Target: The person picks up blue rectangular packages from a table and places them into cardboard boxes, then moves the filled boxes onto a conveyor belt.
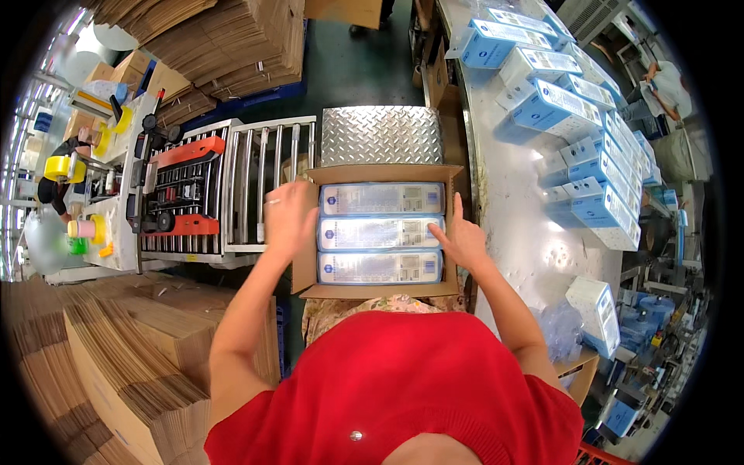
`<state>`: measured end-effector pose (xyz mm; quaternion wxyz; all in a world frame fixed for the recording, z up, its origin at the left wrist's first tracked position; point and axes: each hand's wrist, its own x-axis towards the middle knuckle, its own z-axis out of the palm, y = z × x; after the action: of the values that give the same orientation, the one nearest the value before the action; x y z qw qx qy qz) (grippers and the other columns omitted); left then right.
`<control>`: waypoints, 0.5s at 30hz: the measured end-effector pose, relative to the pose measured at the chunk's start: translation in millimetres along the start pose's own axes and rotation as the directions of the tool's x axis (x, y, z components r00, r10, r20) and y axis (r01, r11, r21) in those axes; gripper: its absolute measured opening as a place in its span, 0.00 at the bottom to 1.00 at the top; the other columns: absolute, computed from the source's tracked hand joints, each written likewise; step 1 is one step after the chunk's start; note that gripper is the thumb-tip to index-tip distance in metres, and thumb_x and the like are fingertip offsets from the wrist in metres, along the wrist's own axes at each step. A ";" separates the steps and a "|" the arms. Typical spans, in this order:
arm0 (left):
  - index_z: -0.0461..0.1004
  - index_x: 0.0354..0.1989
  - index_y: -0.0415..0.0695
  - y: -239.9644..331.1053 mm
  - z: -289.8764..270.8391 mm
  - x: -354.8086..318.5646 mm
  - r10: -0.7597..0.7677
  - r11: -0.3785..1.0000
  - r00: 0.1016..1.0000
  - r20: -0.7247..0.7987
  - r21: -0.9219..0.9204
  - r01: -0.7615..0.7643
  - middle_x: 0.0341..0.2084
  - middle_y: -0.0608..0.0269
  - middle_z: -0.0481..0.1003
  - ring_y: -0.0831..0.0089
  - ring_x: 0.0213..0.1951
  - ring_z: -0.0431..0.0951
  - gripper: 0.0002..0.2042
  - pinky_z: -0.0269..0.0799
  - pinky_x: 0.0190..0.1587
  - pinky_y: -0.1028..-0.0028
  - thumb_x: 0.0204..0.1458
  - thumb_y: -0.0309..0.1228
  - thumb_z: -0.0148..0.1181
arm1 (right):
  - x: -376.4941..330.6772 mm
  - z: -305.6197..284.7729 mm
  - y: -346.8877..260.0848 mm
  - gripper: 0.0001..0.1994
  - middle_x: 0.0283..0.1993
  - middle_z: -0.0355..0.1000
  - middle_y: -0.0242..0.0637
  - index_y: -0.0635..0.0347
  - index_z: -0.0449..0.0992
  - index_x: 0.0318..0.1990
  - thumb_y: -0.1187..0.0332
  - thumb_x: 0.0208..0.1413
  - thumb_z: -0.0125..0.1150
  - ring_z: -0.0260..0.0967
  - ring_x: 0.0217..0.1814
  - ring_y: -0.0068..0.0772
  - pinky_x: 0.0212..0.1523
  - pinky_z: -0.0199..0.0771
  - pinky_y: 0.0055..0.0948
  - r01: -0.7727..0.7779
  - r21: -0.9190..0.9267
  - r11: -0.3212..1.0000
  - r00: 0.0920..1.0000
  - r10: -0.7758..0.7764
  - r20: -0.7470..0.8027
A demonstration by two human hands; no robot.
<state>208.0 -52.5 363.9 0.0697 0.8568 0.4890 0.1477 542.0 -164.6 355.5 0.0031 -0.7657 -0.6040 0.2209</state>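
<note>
In front of me an open brown cardboard carton [380, 291] holds three white-and-blue packs laid flat in a row: a far pack [372, 199], a middle pack [364, 233] and a near pack [372, 267]. Each looks wrapped in clear film. My left hand [288, 221] is at the carton's left side, fingers apart and slightly blurred, with no pack in it. At the right wall, my right hand [465, 242] has its index finger stretched along the edge, and its thumb reaches in over the right end of the middle pack.
A metal table [508, 201] on the right carries several blue-and-white boxes [558, 108]. Beyond the carton is a diamond-plate metal surface [380, 136]. To the left stand a roller conveyor [267, 186] and a red-and-black carton-sealing machine [186, 186]. Flattened cardboard stacks [132, 356] lie at lower left.
</note>
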 end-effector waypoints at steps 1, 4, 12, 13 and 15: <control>0.60 0.59 0.37 -12.8 -3.8 -19.6 -0.162 0.983 0.981 0.105 -0.069 0.170 0.48 0.45 0.66 0.49 0.52 0.66 0.34 0.65 0.53 0.59 0.44 0.35 0.66 | 4.1 2.0 -3.4 0.47 0.22 0.73 0.49 0.76 0.41 0.66 0.41 0.55 0.49 0.72 0.23 0.50 0.26 0.72 0.43 0.012 -0.001 1.000 1.000 -0.012 0.014; 0.50 0.63 0.30 -11.4 -13.6 -52.6 -0.050 0.821 0.822 0.567 -0.445 0.357 0.51 0.39 0.63 0.49 0.50 0.68 0.45 0.70 0.49 0.61 0.40 0.40 0.71 | 14.5 24.6 -29.2 0.48 0.29 0.74 0.56 0.74 0.35 0.67 0.41 0.56 0.47 0.74 0.30 0.55 0.31 0.73 0.46 0.069 -0.052 0.996 0.976 -0.056 0.212; 0.48 0.63 0.27 61.8 38.0 -36.0 0.392 0.919 -0.021 0.920 -0.393 -0.040 0.66 0.32 0.29 0.43 0.68 0.42 0.54 0.46 0.66 0.58 0.39 0.60 0.63 | 58.5 59.8 -23.8 0.44 0.51 0.69 0.57 0.71 0.44 0.66 0.41 0.56 0.47 0.68 0.53 0.53 0.50 0.69 0.43 0.289 0.006 0.957 0.880 -0.268 0.393; 0.49 0.64 0.28 67.3 32.1 -34.1 0.417 0.897 -0.104 0.903 -0.427 -0.112 0.66 0.33 0.30 0.43 0.67 0.43 0.52 0.46 0.66 0.57 0.39 0.57 0.65 | 59.8 57.1 -14.4 0.41 0.52 0.69 0.55 0.69 0.48 0.66 0.42 0.57 0.47 0.67 0.54 0.53 0.51 0.69 0.42 0.348 -0.017 0.937 0.878 -0.320 0.357; 0.57 0.63 0.40 23.7 92.4 -46.4 0.563 0.823 0.278 0.778 -0.497 -0.275 0.66 0.40 0.42 0.43 0.65 0.49 0.44 0.48 0.65 0.55 0.36 0.47 0.69 | 67.7 43.2 -0.7 0.32 0.52 0.69 0.53 0.66 0.59 0.61 0.49 0.58 0.50 0.66 0.55 0.51 0.51 0.68 0.41 0.471 0.059 0.880 0.843 -0.468 0.265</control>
<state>234.9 -102.1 274.1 0.3938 0.8755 0.1003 -0.2614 538.2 -113.0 294.0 -0.0288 -0.5571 -0.7685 0.3134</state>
